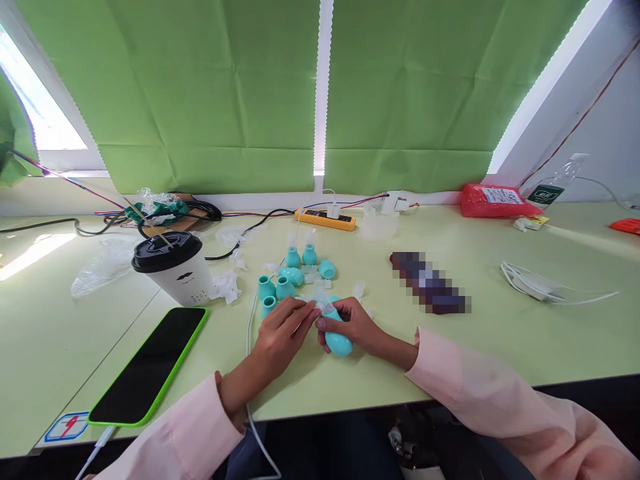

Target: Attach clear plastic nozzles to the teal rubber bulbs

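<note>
My right hand (353, 325) is wrapped round a turquoise bulb (339, 343), whose rounded end points down toward me. A clear plastic piece (327, 308) sits at the bulb's upper end. My left hand (286, 328) pinches at that clear piece with its fingertips, touching it. Behind my hands stand open turquoise bulbs (266, 287), and another lies on its side (291, 276). Farther back, two upright turquoise bulbs (309, 254) carry clear tips. Small clear plastic parts (311, 275) lie among them.
At the left are a lidded paper cup (183, 277) and a phone (150, 367) with a cable. An orange power strip (325, 219) lies at the back. A blurred dark object (430, 283), a white cable bundle (533, 285) and a red package (495, 201) are at the right.
</note>
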The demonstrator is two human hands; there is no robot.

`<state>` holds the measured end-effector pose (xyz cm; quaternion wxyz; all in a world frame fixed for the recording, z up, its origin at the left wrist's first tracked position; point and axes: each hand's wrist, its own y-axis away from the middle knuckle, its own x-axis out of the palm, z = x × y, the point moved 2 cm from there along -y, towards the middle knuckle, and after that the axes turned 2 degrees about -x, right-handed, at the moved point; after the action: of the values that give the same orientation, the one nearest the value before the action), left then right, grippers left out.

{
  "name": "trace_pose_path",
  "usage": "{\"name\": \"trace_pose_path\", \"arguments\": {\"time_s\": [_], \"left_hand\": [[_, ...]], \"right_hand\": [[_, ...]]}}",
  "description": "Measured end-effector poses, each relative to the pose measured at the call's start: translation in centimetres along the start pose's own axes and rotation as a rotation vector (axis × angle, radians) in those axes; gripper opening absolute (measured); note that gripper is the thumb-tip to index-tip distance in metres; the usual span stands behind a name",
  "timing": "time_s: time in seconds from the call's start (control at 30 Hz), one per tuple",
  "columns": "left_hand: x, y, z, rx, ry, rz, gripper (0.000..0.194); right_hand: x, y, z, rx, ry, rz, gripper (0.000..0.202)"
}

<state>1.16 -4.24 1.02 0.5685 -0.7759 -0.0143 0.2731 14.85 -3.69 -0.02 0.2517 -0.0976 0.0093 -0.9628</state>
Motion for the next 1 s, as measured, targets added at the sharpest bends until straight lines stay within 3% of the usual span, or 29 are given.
{"name": "trace_pose_path", "arguments": {"time_s": [0.47, 0.63, 0.77, 0.93, 1.0], "left_hand": [[-0.1, 0.4, 0.7, 0.253, -0.142, 0.154, 0.026], [-0.2, 0.0, 0.3, 0.226, -0.126, 0.147, 0.019], [-0.5, -0.8, -0.1, -0.011, 0.033, 0.157, 0.007], [-0.7, -1.4, 0.1, -0.617, 0.413, 0.357, 0.010], [-0.7, -1.4, 0.4, -0.773, 0.612, 0.410, 0.012]], "right_hand": [[-0.3, 0.0, -0.3, 0.030, 0.061, 0.007, 0.033], [-0.3, 0.1, -0.2, 0.030, 0.105, 0.023, 0.031], [-0.3, 0.0, 0.2, 0.031, 0.091, 0.055, 0.030], [-0.5, 0.0, 0.6, 0.107, 0.000, 0.137, 0.027], [-0.7, 0.1, 0.7, 0.134, -0.044, 0.176, 0.026]]}}
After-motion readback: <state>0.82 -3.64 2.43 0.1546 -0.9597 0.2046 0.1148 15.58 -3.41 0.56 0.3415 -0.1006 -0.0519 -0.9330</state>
